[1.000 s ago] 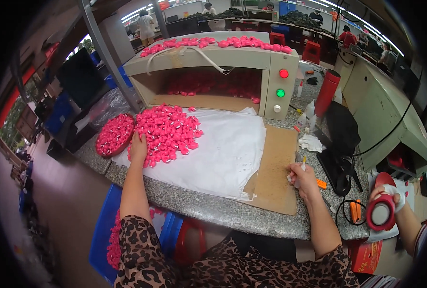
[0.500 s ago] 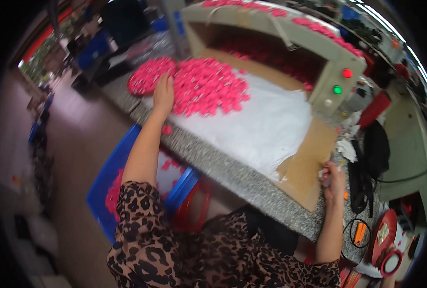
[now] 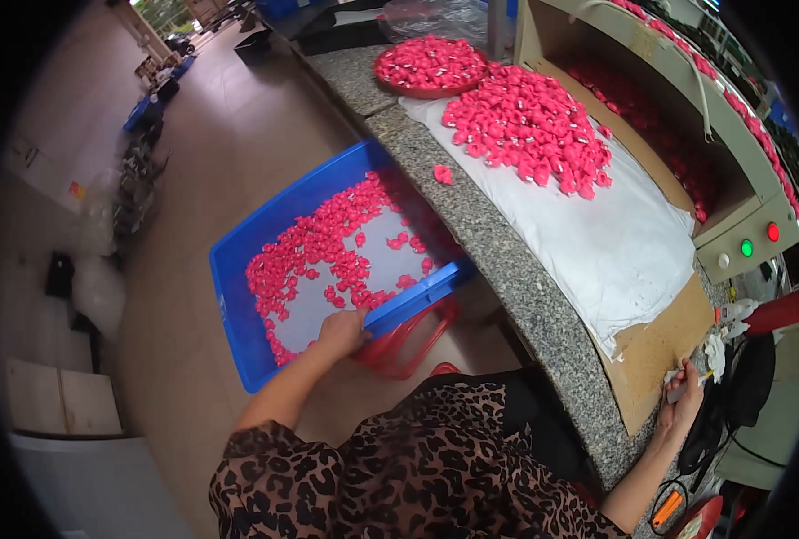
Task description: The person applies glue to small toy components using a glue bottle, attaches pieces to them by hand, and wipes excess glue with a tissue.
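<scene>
My left hand (image 3: 341, 330) reaches down into a blue plastic bin (image 3: 238, 269) on the floor beside the counter. It rests just inside the near rim, among loose pink pieces (image 3: 328, 251); its fingers are hidden. My right hand (image 3: 683, 402) rests at the near end of the granite counter (image 3: 507, 260), pinching a small white item (image 3: 678, 382). A heap of the same pink pieces (image 3: 530, 130) lies on a white cloth (image 3: 615, 242) on the counter.
A round red tray (image 3: 428, 67) full of pink pieces sits at the counter's far end. A beige machine (image 3: 732, 207) with red and green buttons stands behind the cloth. Cardboard (image 3: 660, 346) lies under the cloth. A red stool (image 3: 408, 346) stands below the bin.
My left hand has left the pink heap on the counter and dropped into the blue bin on the floor. My view has swung down and left. The right hand stayed at the counter's end.
</scene>
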Available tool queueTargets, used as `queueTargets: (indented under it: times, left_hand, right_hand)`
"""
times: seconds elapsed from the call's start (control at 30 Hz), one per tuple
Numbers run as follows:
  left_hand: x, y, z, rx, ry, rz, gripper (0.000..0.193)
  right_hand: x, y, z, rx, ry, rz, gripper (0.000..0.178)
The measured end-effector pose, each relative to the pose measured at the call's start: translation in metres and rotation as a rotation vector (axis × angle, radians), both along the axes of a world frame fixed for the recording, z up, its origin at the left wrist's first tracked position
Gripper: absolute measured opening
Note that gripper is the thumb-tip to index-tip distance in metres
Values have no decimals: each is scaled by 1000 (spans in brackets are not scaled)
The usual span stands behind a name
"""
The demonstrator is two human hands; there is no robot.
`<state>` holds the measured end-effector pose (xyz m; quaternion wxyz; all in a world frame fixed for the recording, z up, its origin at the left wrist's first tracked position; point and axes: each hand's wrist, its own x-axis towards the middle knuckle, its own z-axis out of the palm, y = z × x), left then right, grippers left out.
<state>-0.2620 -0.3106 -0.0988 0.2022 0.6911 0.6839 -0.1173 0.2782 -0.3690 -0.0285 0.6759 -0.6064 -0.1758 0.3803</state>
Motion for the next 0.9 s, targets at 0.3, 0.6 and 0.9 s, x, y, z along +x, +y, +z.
queueTargets:
  times: [0.3,0.6,0.9]
  left_hand:
    - [-63,44,61,-50,-10,-294,36]
    - [-36,32,49,7,158,-299,32]
    - [-12,-54,-16,191,73,-116,13]
  right_hand:
    - [-6,2,3,-7,-28,-15,19]
    - [-9,4,5,-20,-30,-19,18]
    - [-9,3,6,-1,-20,-4,18]
